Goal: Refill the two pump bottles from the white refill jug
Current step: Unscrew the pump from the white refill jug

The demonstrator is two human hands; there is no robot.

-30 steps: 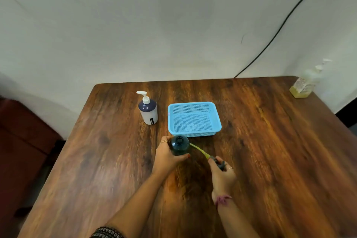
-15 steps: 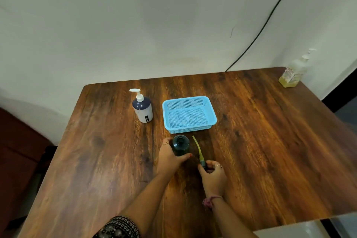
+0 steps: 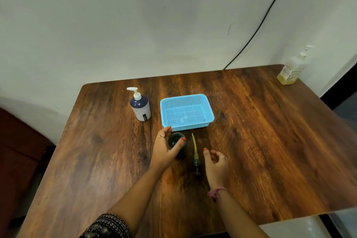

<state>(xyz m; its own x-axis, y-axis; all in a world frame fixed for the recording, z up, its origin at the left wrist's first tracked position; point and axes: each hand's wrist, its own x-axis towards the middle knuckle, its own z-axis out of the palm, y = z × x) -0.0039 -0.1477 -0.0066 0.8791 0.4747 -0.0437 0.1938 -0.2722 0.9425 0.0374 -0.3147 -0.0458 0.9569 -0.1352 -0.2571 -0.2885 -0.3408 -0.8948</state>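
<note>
A dark green bottle [image 3: 175, 139] stands open-topped on the table, just in front of the blue basket. My left hand [image 3: 164, 149] wraps around its left side and holds it upright. Its pump head [image 3: 196, 162], dark cap with a yellowish tube pointing away from me, lies flat on the wood to the right of the bottle. My right hand [image 3: 215, 164] hovers just right of the pump, fingers apart and holding nothing. A second pump bottle [image 3: 140, 107], white body with a dark top and white pump, stands at the back left. No white jug is in view.
An empty blue mesh basket [image 3: 209, 110] sits mid-table behind the green bottle. A clear pump bottle [image 3: 290, 71] with yellowish liquid stands at the far right corner near the wall. A black cable [image 3: 257, 29] runs up the wall. The table's right front edge is close.
My right hand carried the pump head out of the green bottle, laid it on the table to the bottle's right and let go. My left hand stayed on the bottle.
</note>
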